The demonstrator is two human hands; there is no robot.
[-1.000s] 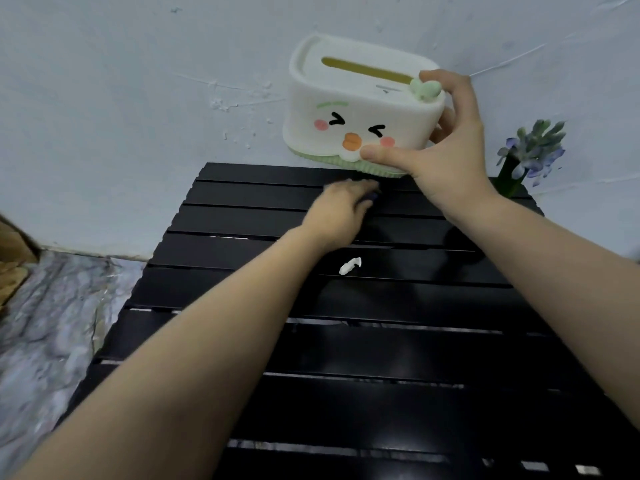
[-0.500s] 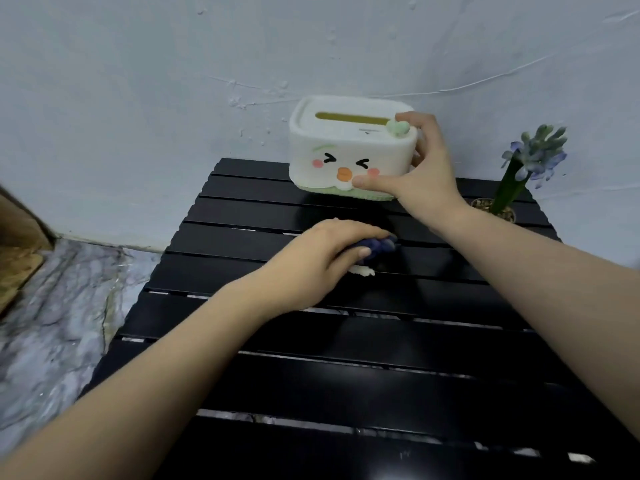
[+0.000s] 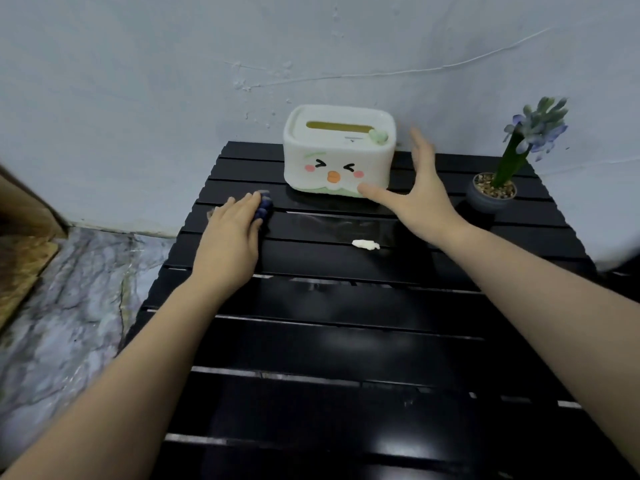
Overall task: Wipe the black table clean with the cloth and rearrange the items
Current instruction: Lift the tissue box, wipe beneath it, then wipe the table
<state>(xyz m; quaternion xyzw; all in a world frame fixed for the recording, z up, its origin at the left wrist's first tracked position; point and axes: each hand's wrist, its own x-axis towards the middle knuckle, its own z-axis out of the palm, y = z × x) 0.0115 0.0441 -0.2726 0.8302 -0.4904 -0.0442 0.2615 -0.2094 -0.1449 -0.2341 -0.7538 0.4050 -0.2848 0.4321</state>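
Head view: my left hand lies palm-down, fingers together, pressed flat on a bunched dark blue cloth left of centre in the frame; only a nubby, folded edge of it shows past my fingertips. It rests on the black table, a glossy top of long parallel slats with thin gaps between them. My right hand is spread wide and empty at centre right, thumb stretched toward the lower front corner of the tissue box; whether the thumb tip touches it I cannot tell, as the hand is a little blurred. The box is white, smooth and round-cornered, with a slot in its lid, a cartoon face on the front and a pale green scalloped base, and it stands at the upper centre against the rough pale wall. A small crumpled white scrap lies on a slat below it. At the upper right stands a round dark pot topped with gravel, holding a purple-blue hyacinth.
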